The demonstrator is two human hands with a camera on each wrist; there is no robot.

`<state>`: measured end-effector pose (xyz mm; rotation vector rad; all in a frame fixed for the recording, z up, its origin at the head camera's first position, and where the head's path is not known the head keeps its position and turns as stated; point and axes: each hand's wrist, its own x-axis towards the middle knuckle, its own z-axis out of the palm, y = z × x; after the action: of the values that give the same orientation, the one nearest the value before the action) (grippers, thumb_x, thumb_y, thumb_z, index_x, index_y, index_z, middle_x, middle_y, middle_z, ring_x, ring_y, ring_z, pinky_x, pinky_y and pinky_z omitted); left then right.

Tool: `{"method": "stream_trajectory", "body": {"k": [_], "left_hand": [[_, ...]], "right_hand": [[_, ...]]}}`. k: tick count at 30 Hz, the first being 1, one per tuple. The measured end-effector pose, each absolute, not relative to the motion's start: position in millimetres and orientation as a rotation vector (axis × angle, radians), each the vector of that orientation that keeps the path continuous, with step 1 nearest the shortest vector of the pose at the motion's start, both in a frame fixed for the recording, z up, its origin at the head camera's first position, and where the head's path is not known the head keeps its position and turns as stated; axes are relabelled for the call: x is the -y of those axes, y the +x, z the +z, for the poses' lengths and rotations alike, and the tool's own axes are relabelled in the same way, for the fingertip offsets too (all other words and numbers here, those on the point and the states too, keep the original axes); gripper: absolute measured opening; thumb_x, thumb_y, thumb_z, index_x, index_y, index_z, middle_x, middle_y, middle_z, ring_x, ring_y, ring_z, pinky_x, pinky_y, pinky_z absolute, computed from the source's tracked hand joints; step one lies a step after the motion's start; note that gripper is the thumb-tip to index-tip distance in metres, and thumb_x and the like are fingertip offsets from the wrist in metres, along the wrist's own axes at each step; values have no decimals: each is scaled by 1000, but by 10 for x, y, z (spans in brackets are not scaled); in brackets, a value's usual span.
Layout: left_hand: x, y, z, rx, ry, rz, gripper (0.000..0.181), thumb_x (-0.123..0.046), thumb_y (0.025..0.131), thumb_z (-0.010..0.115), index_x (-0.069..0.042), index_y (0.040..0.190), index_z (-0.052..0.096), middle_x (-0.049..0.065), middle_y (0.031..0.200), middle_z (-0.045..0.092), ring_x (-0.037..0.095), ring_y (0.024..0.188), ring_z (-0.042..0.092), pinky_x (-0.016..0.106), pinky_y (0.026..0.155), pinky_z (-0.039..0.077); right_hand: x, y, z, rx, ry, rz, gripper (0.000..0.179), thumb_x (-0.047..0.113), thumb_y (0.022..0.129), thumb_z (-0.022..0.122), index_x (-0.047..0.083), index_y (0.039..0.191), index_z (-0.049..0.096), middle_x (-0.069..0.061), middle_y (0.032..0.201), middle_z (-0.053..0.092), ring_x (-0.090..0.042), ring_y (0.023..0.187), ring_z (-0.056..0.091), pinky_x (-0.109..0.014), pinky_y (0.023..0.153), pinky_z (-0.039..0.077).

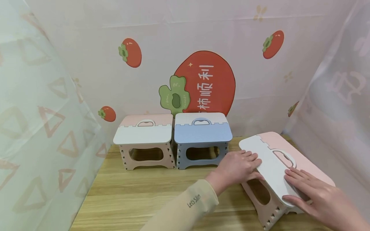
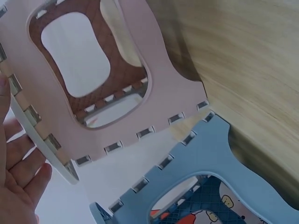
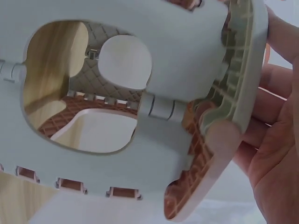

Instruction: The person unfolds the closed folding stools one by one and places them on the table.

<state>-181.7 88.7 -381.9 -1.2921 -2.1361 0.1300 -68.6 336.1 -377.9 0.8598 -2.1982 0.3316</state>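
Observation:
A folding step stool (image 1: 268, 166) with a white and pink top stands unfolded and turned at an angle on the right of the table. My left hand (image 1: 238, 165) rests on the left edge of its white half, fingers laid over the top. Near the closest corner, my right hand (image 1: 321, 192) lies with spread fingers on the top, beside the carry handle (image 1: 286, 157). In the right wrist view, the stool's pale end panel (image 3: 187, 60) shows its hinge and oval opening. The pink leg panel (image 2: 107, 140) fills much of the left wrist view.
A pink and white stool (image 1: 143, 134) and a blue and white stool (image 1: 202, 133) stand unfolded side by side at the back of the wooden table (image 1: 138, 199). Printed cloth (image 1: 86, 64) hangs behind and along both sides.

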Motion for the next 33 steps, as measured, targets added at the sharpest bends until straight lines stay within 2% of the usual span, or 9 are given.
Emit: {"method": "stream_trajectory", "body": {"k": [5, 10, 16, 19, 24, 27, 29, 31, 33], "left_hand": [[-910, -1744, -3810, 2130, -1240, 111, 46, -72, 95, 50, -30, 96, 68, -17, 98, 64, -1, 99, 67, 14, 90, 52], [-914, -1701, -3806, 2131, -1212, 93, 46, -72, 95, 50, -30, 93, 67, -17, 97, 66, 0, 99, 68, 13, 88, 53], [-902, -1705, -3826, 2101, -1207, 68, 45, -70, 97, 50, -29, 92, 67, -16, 94, 66, 0, 95, 68, 12, 84, 53], [-885, -1744, -3843, 2085, -1230, 51, 42, -67, 97, 51, -28, 95, 68, -16, 97, 67, 0, 95, 68, 14, 87, 54], [-834, -1844, -3843, 2120, -1294, 61, 42, -61, 100, 52, -25, 112, 70, -12, 120, 70, 5, 115, 66, 18, 102, 50], [-801, -1908, -3852, 2233, -1324, 49, 48, -58, 102, 52, -21, 130, 66, -6, 142, 63, 9, 133, 56, 22, 113, 42], [-787, -1942, -3868, 2298, -1332, 47, 51, -56, 103, 50, -20, 138, 61, -3, 148, 57, 11, 139, 51, 24, 117, 37], [-782, -1965, -3887, 2321, -1338, 26, 51, -54, 104, 50, -19, 140, 60, -2, 149, 57, 12, 141, 49, 26, 119, 35], [-785, -1968, -3902, 2310, -1334, 22, 52, -54, 104, 50, -18, 140, 60, -2, 149, 57, 13, 141, 50, 26, 119, 34]], "right_hand": [[-3357, -642, -3780, 2284, 855, 279, 75, 69, 96, 54, 0, 119, 75, 6, 149, 50, 1, 146, 35, -15, 120, 23], [-3341, -621, -3789, 2318, 848, 246, 80, 71, 94, 52, -1, 122, 72, 4, 154, 44, 1, 148, 29, -13, 121, 19], [-3320, -621, -3791, 2334, 827, 230, 81, 71, 97, 48, -3, 119, 73, -2, 152, 47, 3, 148, 26, -12, 120, 17], [-3316, -630, -3791, 2342, 821, 230, 79, 71, 97, 49, -1, 117, 75, -7, 147, 53, 3, 148, 28, -8, 118, 17], [-3328, -645, -3802, 2348, 816, 233, 79, 73, 94, 50, 2, 115, 76, -17, 133, 64, 6, 146, 29, -2, 113, 13], [-3333, -648, -3807, 2350, 810, 231, 79, 73, 96, 47, 1, 115, 75, -21, 131, 65, 8, 146, 28, -2, 113, 12], [-3332, -650, -3801, 2356, 797, 203, 79, 74, 95, 47, 3, 115, 75, -21, 127, 68, 9, 145, 27, -7, 109, 34], [-3336, -658, -3807, 2357, 787, 203, 79, 74, 95, 46, 4, 115, 75, -20, 127, 68, 9, 145, 28, -6, 108, 35], [-3348, -663, -3812, 2360, 773, 185, 79, 76, 94, 46, 6, 115, 76, -17, 128, 69, 10, 144, 28, -19, 93, 51]]}}
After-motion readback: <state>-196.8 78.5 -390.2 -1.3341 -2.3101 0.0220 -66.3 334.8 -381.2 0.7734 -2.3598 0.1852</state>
